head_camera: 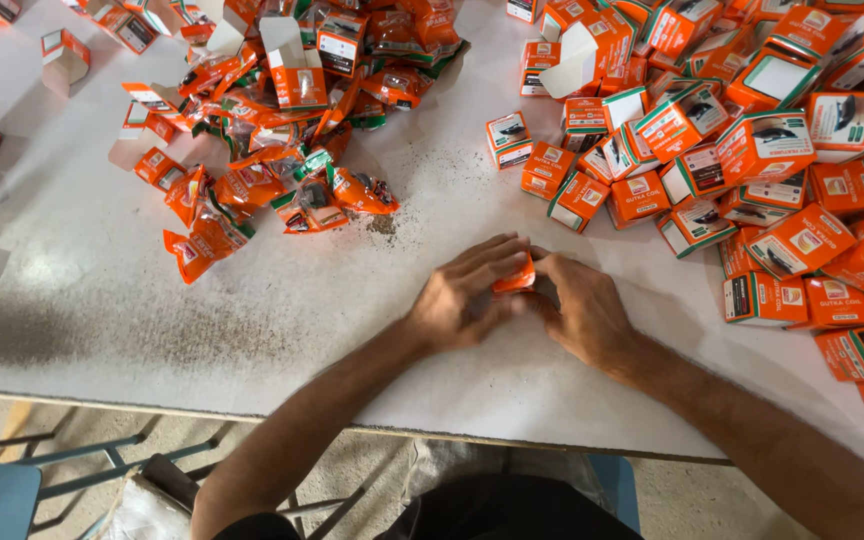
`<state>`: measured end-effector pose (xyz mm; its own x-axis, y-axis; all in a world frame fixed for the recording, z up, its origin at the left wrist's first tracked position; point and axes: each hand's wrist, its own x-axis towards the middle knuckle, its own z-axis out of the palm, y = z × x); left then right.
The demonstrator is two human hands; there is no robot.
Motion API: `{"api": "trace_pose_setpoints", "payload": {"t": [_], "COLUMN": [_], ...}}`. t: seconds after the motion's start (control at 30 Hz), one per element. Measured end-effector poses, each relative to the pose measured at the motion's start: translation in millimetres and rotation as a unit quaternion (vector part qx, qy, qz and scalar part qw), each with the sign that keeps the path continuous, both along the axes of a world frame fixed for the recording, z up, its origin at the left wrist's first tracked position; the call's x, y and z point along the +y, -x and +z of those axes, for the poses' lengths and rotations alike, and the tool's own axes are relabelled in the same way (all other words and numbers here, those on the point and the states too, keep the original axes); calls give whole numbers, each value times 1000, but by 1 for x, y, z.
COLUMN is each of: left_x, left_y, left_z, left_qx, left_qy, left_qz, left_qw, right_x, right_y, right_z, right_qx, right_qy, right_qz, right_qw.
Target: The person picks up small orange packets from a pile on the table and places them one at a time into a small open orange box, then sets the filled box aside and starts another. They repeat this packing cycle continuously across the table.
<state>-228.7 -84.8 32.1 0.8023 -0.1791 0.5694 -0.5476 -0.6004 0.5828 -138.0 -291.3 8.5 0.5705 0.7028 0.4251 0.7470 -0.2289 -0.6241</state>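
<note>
Both hands meet at the near middle of the white tabletop [92,290], wrapped around one small orange carton [515,280]. The left hand [467,295] curls closed over its left side, and the right hand [582,310] clasps the other side, fingers folded tight. Judging by the grip, the carton is being folded or closed; the next move likely calls for pressing a flap home. Right of the carton lies a heap of finished boxes [752,170]; up and left of it, crumpled orange packets [272,170].
</note>
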Motion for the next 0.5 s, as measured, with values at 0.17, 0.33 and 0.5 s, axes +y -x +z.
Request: {"api": "trace_pose_setpoints", "payload": {"t": [0.17, 0.33, 0.5], "left_x": [-2, -1, 0], "left_y": [2, 0, 7], "left_z": [4, 2, 5], "left_qx": [-18, 34, -26], "left_qy": [-63, 34, -87], "left_qz": [37, -4, -4], "left_qw": [997, 999, 996], "right_x": [3, 5, 3], "right_y": [-1, 2, 2], "right_z": [1, 10, 17], "right_qx": [7, 16, -44], "right_qy": [-4, 1, -20], "right_qz": [-8, -5, 30], "right_qw": [1000, 1000, 998]}}
